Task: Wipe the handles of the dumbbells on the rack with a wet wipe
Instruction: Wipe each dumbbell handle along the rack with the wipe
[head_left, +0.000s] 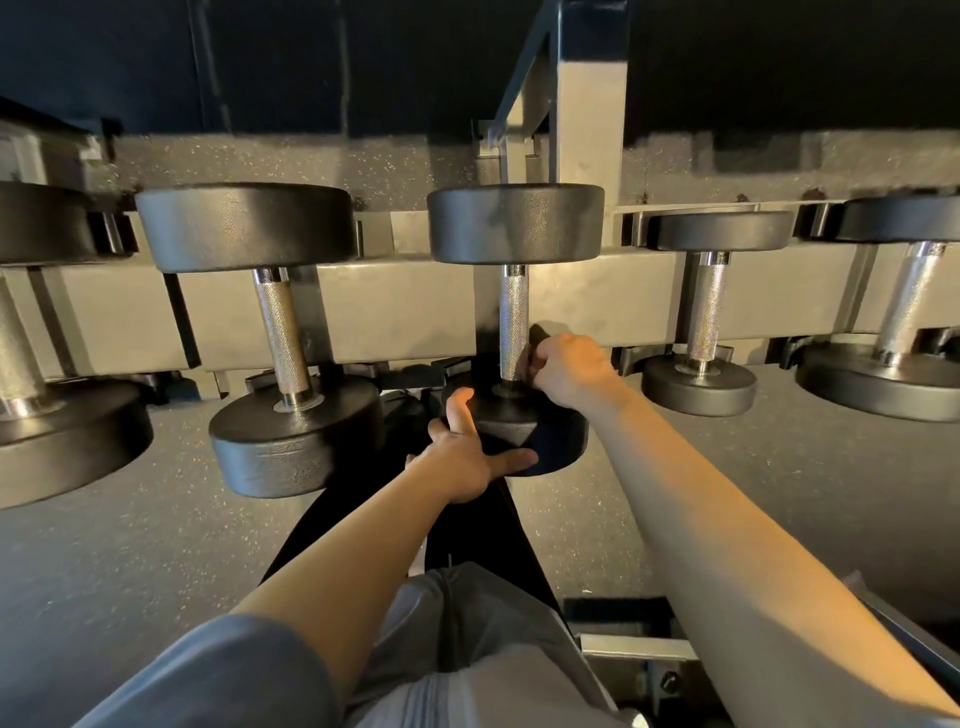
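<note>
We look down from head height at a long pale rack running left to right, with black-ended dumbbells lying across it, their knurled steel handles pointing away from us

The middle dumbbell is the one in hand; its handle runs from the far head down to the near head

Our left hand steadies the near head, thumb laid up over the top and a finger stretched along its near edge, so the hand is spread against it

Our right hand has its fingers curled at the right side of the handle's near end; something dark shows between fingers and steel, though we cannot tell if that is the wet wipe

To do this well, we judge the right hand should wrap the cloth fully round the bar and slide it the whole length toward the far head, twisting so the knurling is cleaned all round, while the left hand keeps the weight from rolling

We can read no brand, number or writing on any dumbbell or on the rack
</note>
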